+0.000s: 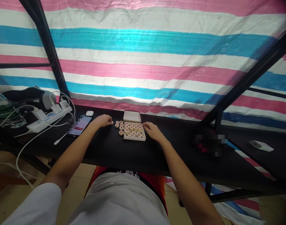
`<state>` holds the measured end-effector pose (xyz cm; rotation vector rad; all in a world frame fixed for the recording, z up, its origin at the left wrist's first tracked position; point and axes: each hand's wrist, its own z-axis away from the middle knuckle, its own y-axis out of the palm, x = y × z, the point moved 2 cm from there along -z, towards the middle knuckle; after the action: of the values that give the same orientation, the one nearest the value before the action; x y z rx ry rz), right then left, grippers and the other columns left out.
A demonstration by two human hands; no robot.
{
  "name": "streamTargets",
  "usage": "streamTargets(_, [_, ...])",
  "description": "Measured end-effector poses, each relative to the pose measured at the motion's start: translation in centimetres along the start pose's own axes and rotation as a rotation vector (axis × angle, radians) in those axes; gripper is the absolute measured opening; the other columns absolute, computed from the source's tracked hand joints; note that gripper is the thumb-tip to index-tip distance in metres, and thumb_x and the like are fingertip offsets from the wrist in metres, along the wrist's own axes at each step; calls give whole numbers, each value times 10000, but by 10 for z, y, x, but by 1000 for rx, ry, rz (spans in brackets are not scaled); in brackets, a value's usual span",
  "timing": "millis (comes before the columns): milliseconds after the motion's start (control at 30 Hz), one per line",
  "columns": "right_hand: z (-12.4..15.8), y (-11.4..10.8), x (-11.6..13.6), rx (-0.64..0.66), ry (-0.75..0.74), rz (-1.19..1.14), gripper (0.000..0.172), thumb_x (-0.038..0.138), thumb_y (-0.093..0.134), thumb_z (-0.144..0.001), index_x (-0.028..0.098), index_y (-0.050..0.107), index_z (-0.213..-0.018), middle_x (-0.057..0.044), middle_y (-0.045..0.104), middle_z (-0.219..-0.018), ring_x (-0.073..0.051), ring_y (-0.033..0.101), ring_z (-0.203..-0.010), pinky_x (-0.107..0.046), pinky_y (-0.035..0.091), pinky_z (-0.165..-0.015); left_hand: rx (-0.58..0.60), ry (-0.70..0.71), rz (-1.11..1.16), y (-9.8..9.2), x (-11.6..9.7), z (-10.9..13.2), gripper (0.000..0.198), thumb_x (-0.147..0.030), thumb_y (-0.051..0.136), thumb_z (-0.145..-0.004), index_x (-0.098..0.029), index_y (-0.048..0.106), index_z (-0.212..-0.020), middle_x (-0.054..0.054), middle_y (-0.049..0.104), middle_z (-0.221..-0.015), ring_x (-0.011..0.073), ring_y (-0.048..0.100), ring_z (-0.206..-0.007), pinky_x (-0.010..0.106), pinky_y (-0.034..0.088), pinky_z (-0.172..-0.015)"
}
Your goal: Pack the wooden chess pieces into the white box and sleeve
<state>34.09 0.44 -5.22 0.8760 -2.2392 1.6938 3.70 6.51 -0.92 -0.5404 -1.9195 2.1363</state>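
A shallow white box (134,137) packed with several round wooden chess pieces lies on the black table (124,150). Several loose pieces (119,126) lie just left of it. My left hand (102,120) rests on the table left of them, fingers curled, its fingertips pinching one round piece (112,122). My right hand (152,130) sits at the box's right edge, fingers bent, touching its upper right corner. The box lid (132,116) lies flat behind the box.
A phone (79,125) lies left of my left hand, with a white earbud case (89,113) behind it. A power strip (47,118) with chargers and cables and a water bottle (4,114) fill the far left. A white device (261,145) sits far right.
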Motion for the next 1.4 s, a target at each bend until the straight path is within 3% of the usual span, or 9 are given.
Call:
streamTargets(133, [0,2,-1,7,0,-22,243,206,401,-850,194,611,-971,-37,598,-868,-158,553,-812,-303,419,-799,7,-66,-32,-6,-1,5,233,-379,570,-743,-189,644,-856,80,668,-911,188,584,-725,247,408,-610])
streamTargets(233, [0,3,-2,10,-2,-38,233,229,406,-853,206,611,-960,-26,605,-848,-158,554,-810,-303,421,-795,-44,-15,-15,-10,-5,9,221,-378,561,-748,-188,638,-830,66,666,-886,188,582,-719,255,400,-609])
streamTargets(400, [0,4,-1,21,19,-60,220,253,426,-839,205,606,-956,-15,603,-797,-160,554,-771,-307,428,-767,-244,356,221,-7,-50,19,284,-412,464,-852,-205,636,-942,27,664,-903,162,587,-805,238,414,-714])
streamTargets(533, [0,3,1,25,33,-72,220,259,430,-830,211,603,-958,-11,615,-788,-154,556,-735,-299,432,-740,-239,551,209,12,-89,21,251,-374,482,-878,-216,655,-967,35,659,-965,170,570,-924,248,392,-839])
streamTargets(633, [0,2,3,30,53,-76,220,260,434,-825,209,604,-956,-12,623,-789,-151,555,-719,-294,431,-728,-214,615,129,24,-97,16,232,-342,487,-893,-223,674,-963,41,660,-963,177,558,-956,266,365,-887])
streamTargets(867, [2,1,4,44,63,-102,229,268,430,-824,204,595,-969,-11,628,-798,-147,552,-705,-289,429,-716,-228,616,74,29,-81,10,256,-364,488,-898,-238,690,-990,49,619,-1043,185,518,-1018,262,365,-874])
streamTargets(1033, [3,0,5,47,70,-116,226,280,438,-826,206,597,-970,-9,639,-804,-145,559,-705,-288,433,-716,-203,589,96,27,-80,11,367,-428,514,-872,-221,598,-1164,74,592,-1087,206,508,-1041,280,373,-901])
streamTargets(1200, [3,-1,5,47,63,-116,214,286,448,-827,215,604,-956,-11,647,-804,-147,565,-700,-286,437,-705,-281,451,140,12,-58,10,378,-424,417,-903,-198,604,-1142,77,591,-1078,208,526,-1029,273,382,-901])
streamTargets(1400, [2,0,4,44,65,-113,215,286,449,-826,215,603,-957,-10,649,-800,-149,562,-696,-291,432,-706,-66,270,49,12,-17,-3,339,-364,461,-846,-202,648,-1077,70,622,-1088,199,583,-962,232,410,-821])
